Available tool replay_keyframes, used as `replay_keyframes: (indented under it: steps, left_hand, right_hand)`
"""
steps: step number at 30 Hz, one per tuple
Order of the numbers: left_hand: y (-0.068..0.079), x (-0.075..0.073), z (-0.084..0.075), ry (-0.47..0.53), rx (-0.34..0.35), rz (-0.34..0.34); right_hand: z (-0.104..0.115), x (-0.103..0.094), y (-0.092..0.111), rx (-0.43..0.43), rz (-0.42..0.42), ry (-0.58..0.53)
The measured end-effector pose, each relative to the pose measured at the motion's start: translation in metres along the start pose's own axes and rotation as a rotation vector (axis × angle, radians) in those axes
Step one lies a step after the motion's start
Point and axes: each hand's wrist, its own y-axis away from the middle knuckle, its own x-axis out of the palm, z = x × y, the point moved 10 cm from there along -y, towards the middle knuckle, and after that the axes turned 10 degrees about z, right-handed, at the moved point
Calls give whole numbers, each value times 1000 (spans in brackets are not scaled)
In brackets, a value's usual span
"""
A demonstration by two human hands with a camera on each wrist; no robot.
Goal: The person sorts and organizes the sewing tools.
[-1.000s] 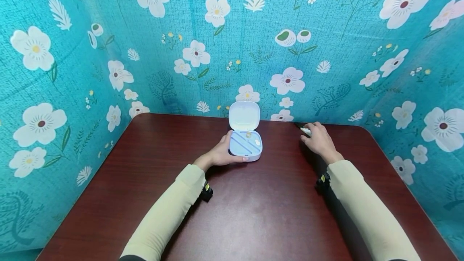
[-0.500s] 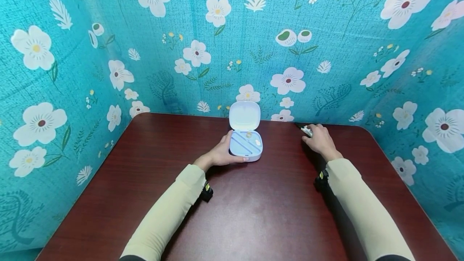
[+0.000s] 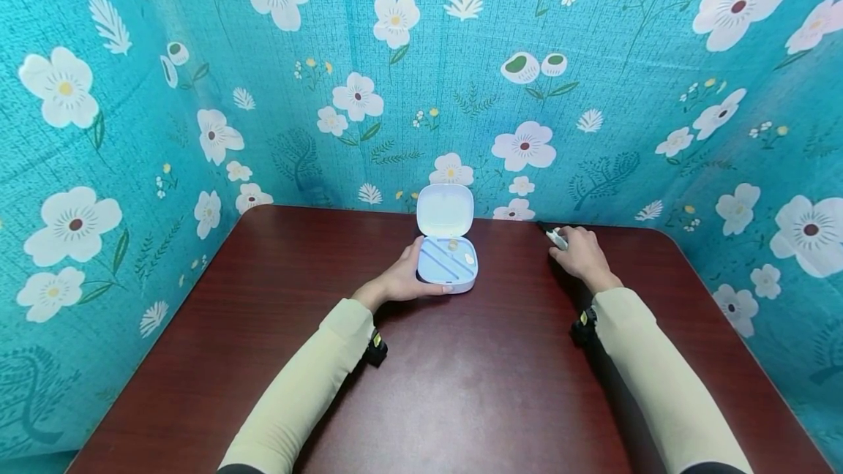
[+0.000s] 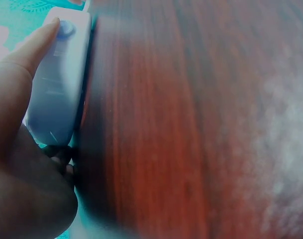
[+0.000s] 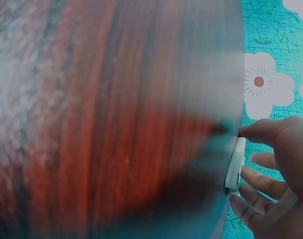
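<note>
A pale blue box [image 3: 448,260] with rounded corners sits near the table's back edge. Its hinged lid [image 3: 445,211] stands raised behind it, and slanted dividers cross the inside. My left hand [image 3: 402,278] grips the box from the left, thumb along the front wall; the left wrist view shows the thumb on a round catch [image 4: 66,30]. Toward the back right, my right hand [image 3: 581,253] holds a small flat white item [image 3: 556,238] low over the table, thumb at one end and fingertips at the other in the right wrist view. Its exact kind is unclear.
A small dark thing [image 3: 544,227] lies just beyond the white item. The dark red wooden table [image 3: 461,386] ends at a turquoise flowered cloth [image 3: 408,93] behind and at both sides. Black wrist cameras [image 3: 375,348] sit at both cuffs.
The right hand has shifted slightly, and the white item has turned a little in its fingers. The left hand and the box have stayed in place.
</note>
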Motion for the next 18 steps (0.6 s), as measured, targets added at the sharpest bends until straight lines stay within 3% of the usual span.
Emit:
replay_keyframes:
  steps: [9,18]
  left_hand:
    - [0,0,-1,2,13,-5]
    - [-3,1,3,-12,3,-4]
  right_hand:
    - [-4,2,-5,11,2,-72]
    - [-12,1,-10,101,-65,-163]
